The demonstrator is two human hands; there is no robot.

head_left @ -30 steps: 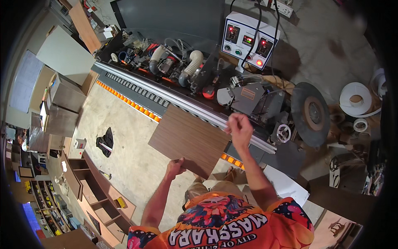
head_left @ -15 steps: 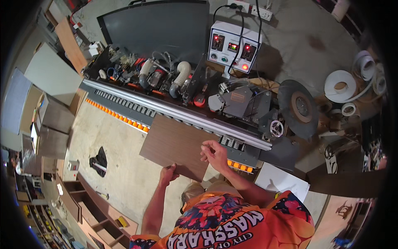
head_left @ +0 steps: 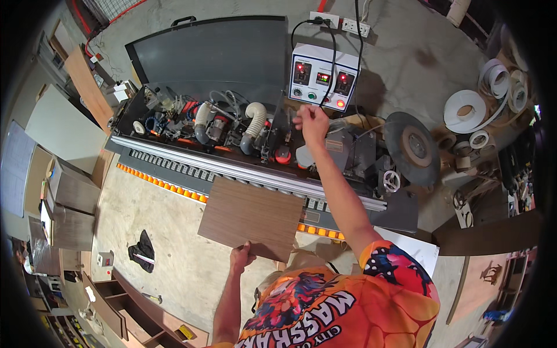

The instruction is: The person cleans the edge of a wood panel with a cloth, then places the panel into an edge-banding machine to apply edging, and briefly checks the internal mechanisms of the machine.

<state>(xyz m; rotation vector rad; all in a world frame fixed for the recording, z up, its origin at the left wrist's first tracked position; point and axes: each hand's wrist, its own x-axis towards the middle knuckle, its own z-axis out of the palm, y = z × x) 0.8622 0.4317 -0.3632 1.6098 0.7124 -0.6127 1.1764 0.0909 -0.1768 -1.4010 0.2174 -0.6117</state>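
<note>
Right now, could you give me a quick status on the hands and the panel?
Left hand grips brown panel at its near edge. Right hand up over the machine, below control box. Nothing between.

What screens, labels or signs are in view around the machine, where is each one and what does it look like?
Control box: behind the machine, by the right hand; white, dark panel, small red lit displays, round buttons.
Label plate: machine's front edge, right of the brown panel held by the left hand; small pale rectangle.

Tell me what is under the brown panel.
The panel rests on the machine's roller track, hiding part of it and the orange strip. Its near edge is held by the left hand, over bare floor.
</note>
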